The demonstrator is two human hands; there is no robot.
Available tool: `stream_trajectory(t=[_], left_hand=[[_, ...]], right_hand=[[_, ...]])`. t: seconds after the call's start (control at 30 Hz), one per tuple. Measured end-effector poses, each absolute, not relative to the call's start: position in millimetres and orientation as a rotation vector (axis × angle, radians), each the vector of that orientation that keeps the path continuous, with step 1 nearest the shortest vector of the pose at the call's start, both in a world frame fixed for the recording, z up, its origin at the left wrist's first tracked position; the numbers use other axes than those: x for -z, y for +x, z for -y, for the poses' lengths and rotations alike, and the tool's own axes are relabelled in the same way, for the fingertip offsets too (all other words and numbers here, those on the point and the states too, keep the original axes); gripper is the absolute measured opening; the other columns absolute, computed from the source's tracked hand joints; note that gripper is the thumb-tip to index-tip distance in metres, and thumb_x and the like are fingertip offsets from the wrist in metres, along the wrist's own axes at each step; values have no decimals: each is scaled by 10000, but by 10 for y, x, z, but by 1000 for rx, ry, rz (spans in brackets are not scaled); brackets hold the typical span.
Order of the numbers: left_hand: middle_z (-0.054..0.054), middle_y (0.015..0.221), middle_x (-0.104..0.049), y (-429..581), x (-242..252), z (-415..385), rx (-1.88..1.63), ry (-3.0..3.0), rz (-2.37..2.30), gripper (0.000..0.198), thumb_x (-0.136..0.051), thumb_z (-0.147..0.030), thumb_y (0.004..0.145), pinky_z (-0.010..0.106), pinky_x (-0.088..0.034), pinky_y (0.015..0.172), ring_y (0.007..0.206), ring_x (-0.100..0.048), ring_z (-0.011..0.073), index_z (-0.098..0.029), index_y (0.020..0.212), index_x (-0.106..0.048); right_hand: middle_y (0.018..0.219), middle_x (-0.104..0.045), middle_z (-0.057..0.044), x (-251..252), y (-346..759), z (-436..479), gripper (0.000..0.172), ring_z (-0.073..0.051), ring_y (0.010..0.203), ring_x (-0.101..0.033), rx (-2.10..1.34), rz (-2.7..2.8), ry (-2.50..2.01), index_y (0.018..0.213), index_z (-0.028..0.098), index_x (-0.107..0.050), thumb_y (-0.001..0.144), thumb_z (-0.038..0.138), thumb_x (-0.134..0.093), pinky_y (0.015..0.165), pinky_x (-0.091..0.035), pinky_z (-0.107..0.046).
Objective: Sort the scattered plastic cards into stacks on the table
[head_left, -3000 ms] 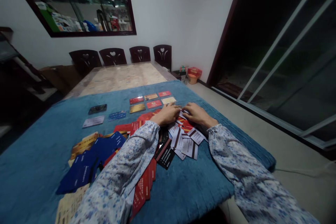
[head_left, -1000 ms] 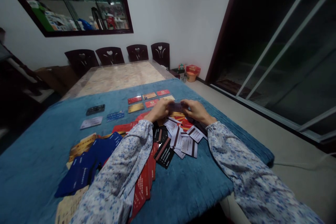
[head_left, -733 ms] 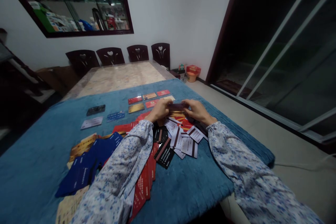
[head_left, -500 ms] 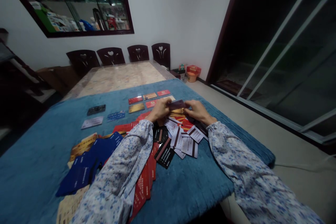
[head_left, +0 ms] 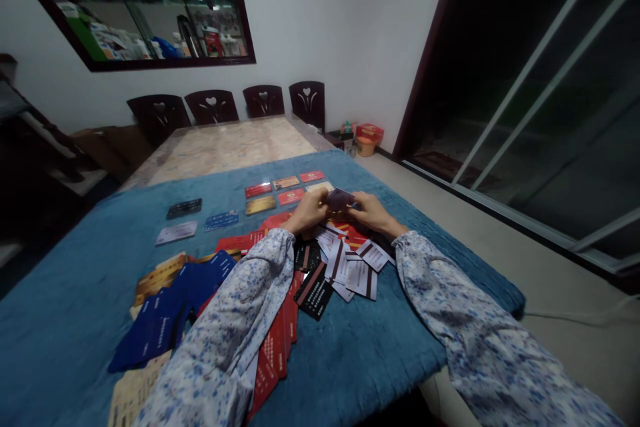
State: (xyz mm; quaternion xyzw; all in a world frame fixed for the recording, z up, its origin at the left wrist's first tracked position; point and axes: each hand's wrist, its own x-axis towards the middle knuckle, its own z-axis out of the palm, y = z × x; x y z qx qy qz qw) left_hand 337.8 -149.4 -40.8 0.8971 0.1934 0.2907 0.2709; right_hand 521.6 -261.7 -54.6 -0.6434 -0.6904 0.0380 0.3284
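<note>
Both your hands grasp one dark card (head_left: 339, 199): your left hand (head_left: 310, 212) pinches its left end and your right hand (head_left: 370, 212) its right end. The card is lifted just above the loose heap of white and red cards (head_left: 350, 260) that lies under your wrists. Beyond your fingertips, a row of single cards (head_left: 285, 191) lies face up on the blue cloth (head_left: 360, 353). By your left elbow are fanned blue cards (head_left: 170, 307). Grip only the short edges, so your thumbs leave the print uncovered, and tilt the face toward you, as the light looks dim. Lift your forearms a little, since your left sleeve (head_left: 240, 320) lies across red cards (head_left: 273, 347) and could drag them.
</note>
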Motion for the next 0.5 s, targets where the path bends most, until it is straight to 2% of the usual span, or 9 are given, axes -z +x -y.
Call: stream_trajectory(t=[0.13,0.27,0.43,0.5], left_hand=[[0,750,-633,3375,404,1509,-771,2440,-543,116,-525,-90,712,262,-468,697,730,-558,155,-161,759,-603],[50,898,-737,3372,397,1521,-750,2442,-488,234,-533,-94,732,327,-539,842,866,-644,200,-152,882,-703],[56,966,-774,3374,367,1489,-761,2441,-502,276,-571,-94,735,337,-562,882,915,-682,214,-151,949,-736],[65,983,-774,3371,356,1479,-810,2429,-536,243,-589,-107,755,336,-566,884,921,-690,214,-146,951,-726]], right_hand=[[921,-785,-55,542,5163,2609,244,-219,843,-685,-191,1791,-1621,993,157,-790,835,203,-609,777,-511,-298],[1054,-791,-89,566,5149,2606,327,-229,933,-700,-168,1724,-1576,1115,168,-761,852,174,-567,865,-533,-343],[956,-764,-81,590,5178,2608,275,-220,855,-663,5,1736,-1658,1090,176,-735,915,216,-528,823,-509,-329],[984,-756,-93,583,5188,2610,262,-233,898,-649,84,1729,-1656,1106,184,-723,939,223,-524,846,-497,-339]])
